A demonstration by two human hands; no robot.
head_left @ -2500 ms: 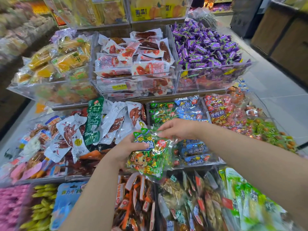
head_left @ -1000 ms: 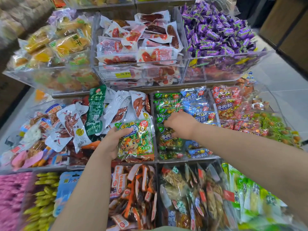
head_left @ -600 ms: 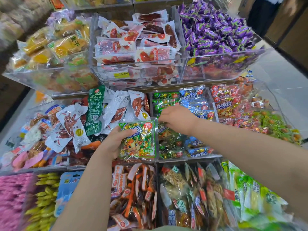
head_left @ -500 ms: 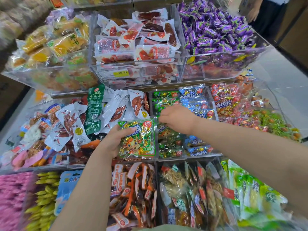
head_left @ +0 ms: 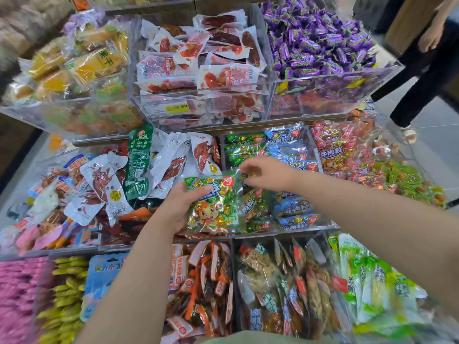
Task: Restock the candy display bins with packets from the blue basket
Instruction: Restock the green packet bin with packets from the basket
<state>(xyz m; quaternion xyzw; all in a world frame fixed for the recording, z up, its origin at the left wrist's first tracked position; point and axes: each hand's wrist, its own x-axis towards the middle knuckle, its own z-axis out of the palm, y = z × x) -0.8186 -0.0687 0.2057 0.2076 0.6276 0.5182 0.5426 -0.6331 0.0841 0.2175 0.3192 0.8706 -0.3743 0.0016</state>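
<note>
- Green crinkly packet [head_left: 215,204] with a cartoon animal on the front sits in the left hand [head_left: 179,206], thumb across its upper left corner and fingers behind it.
- Right hand [head_left: 269,174] reaches in from the right, its fingertips [head_left: 244,169] pinched at the packet's top right corner — whether they actually grip the plastic or only touch it, I cannot tell.
- Packet is held upright, just above the front edge of the clear middle bin [head_left: 309,220], which holds green packets on its left side and blue ones on its right.
- Left of that bin lie white and green pouches [head_left: 139,162]; above it, red-and-white sausage packs [head_left: 198,70] and purple sweets [head_left: 320,48].
- Another person's dark trousers [head_left: 427,78] show at the top right — standing on the tiled floor.
</note>
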